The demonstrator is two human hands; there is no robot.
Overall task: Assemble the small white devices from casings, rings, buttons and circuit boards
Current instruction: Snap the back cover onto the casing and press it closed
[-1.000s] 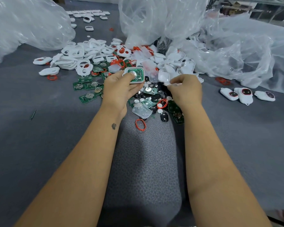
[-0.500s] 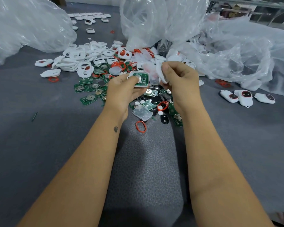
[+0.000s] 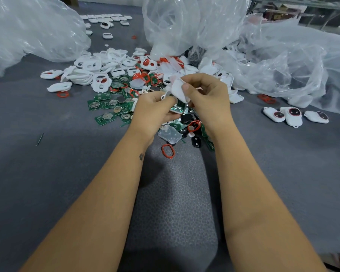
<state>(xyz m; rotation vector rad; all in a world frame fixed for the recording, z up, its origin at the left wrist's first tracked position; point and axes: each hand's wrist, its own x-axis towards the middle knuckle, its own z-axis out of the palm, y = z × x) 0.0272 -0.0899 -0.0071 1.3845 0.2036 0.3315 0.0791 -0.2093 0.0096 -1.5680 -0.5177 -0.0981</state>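
Both hands up over the parts pile, mid-frame. My left hand [image 3: 155, 109] has its fingers curled round a casing half with a green circuit board [image 3: 178, 108] seated in it; only an edge of the board and white rim shows past the knuckles. My right hand [image 3: 206, 97] pinches a white casing piece [image 3: 178, 90] between thumb and fingers, tilted, its lower edge touching or just above the board-bearing half; I cannot tell whether the two are actually mated. Directly beneath the hands, on the grey surface [image 3: 47, 173], lies a jumble of loose boards, black buttons [image 3: 196, 142], a clear plastic cover [image 3: 170, 134] and a red ring [image 3: 167, 151] lying apart at the near edge of the pile. To the left of the hands, a spread of green boards with coin cells [image 3: 106, 117], and behind them a heap of white casing frames [image 3: 90, 72] with more red rings mixed in. Off to the right, well apart from the pile, three finished white devices [image 3: 291, 114] lie side by side, dark windows rimmed in red facing up. Crumpled clear plastic bags [image 3: 194, 24] stand behind the pile and to both sides; the right one holds more white pieces, blurred. A row of white parts [image 3: 106, 17] sits far back on the surface. A thin dark pin-like item [image 3: 40, 138] lies alone at left.
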